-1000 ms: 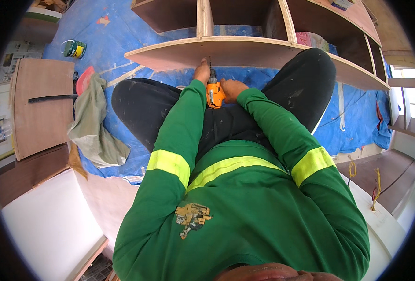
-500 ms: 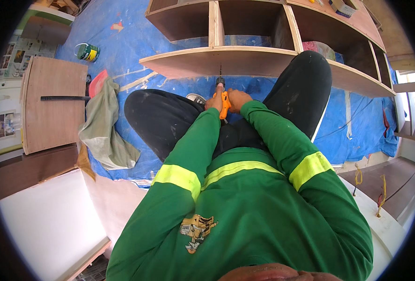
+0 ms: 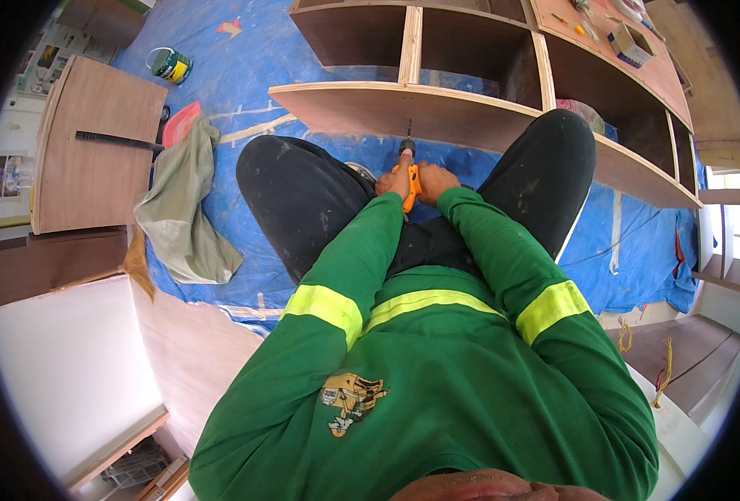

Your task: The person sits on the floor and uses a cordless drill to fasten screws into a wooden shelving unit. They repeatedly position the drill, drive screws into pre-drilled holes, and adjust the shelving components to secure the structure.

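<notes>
Between my knees I hold an orange cordless drill (image 3: 413, 190) with both hands. My left hand (image 3: 393, 181) is wrapped round its body just behind the dark chuck. From the right, my right hand (image 3: 436, 182) closes on the drill's grip, its fingertips partly hidden. The long thin drill bit (image 3: 410, 128) points away from me, over the side panel of a plywood cabinet (image 3: 345, 111). Whether its tip touches or enters the wood I cannot tell.
Blue sheeting (image 3: 244, 58) covers the floor. On the left are a paint bucket (image 3: 170, 66), a drab cloth (image 3: 179, 204) and a wooden box unit (image 3: 94, 150). A small carton (image 3: 631, 46) sits on the cabinet's right section. Yellow wires (image 3: 664, 371) stick up at lower right.
The whole view has shifted, so the cabinet sits slightly lower and further right. Both hands keep their hold on the drill, which still points at the panel.
</notes>
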Action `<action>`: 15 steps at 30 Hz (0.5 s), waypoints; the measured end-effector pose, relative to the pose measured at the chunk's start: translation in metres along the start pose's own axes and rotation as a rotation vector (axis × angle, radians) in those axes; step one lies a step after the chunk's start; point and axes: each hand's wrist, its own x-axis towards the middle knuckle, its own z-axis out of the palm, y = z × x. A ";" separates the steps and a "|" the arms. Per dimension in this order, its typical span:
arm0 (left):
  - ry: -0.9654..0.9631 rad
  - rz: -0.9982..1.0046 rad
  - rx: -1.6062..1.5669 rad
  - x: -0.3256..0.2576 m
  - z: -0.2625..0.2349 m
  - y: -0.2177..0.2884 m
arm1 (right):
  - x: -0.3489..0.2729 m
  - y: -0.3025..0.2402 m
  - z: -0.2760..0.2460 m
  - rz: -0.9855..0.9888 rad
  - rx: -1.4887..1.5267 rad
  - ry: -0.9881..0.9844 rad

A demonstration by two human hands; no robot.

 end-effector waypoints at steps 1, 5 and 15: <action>0.000 0.009 -0.007 0.002 0.001 0.000 | 0.001 0.001 0.001 -0.007 -0.009 -0.001; 0.009 0.032 0.004 0.006 0.004 -0.006 | 0.002 0.001 0.002 0.001 -0.025 -0.042; -0.016 0.037 0.015 0.005 0.000 -0.001 | 0.001 0.003 -0.002 -0.048 -0.031 -0.017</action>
